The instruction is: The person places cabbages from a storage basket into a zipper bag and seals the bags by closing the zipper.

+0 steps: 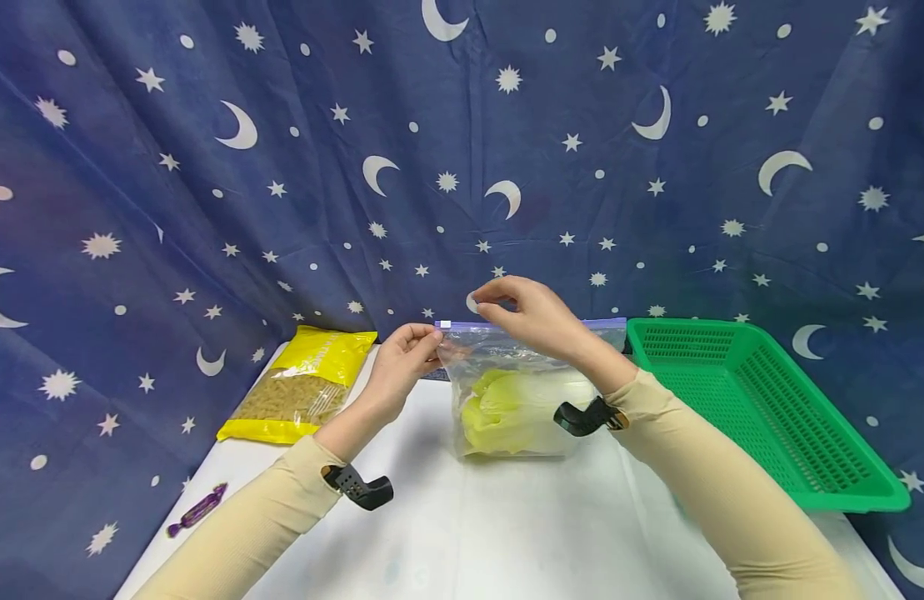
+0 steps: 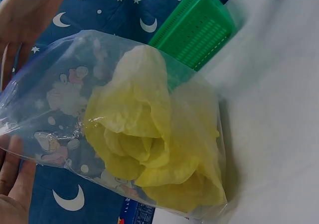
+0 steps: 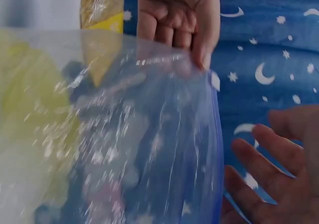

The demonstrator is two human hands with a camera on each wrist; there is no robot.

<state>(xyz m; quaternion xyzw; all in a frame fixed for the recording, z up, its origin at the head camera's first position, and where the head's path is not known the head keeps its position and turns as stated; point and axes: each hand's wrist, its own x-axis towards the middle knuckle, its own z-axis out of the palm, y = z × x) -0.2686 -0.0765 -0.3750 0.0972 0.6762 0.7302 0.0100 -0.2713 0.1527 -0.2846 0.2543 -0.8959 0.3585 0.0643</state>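
A clear zip bag [image 1: 469,354] with a purple zipper edge stands upright on the white table, a head of napa cabbage [image 1: 517,408] lying inside it. At the bag's upper left corner, my left hand [image 1: 402,367] pinches the edge between thumb and fingers, right by the white slider [image 1: 444,324]. My right hand [image 1: 540,317] hovers over the middle of the zipper edge with its fingers loosely bent. In the right wrist view that hand [image 3: 279,169] holds nothing, and its spread fingers are beside the purple edge. Cartoon prints show on the bag's plastic [image 2: 65,94].
A yellow bag of dry pasta [image 1: 300,383] lies at the left. In front of it is a purple wrapped candy [image 1: 197,510]. A green plastic basket [image 1: 739,408] sits at the right. Behind the table hangs a blue curtain [image 1: 447,233] with moons and stars.
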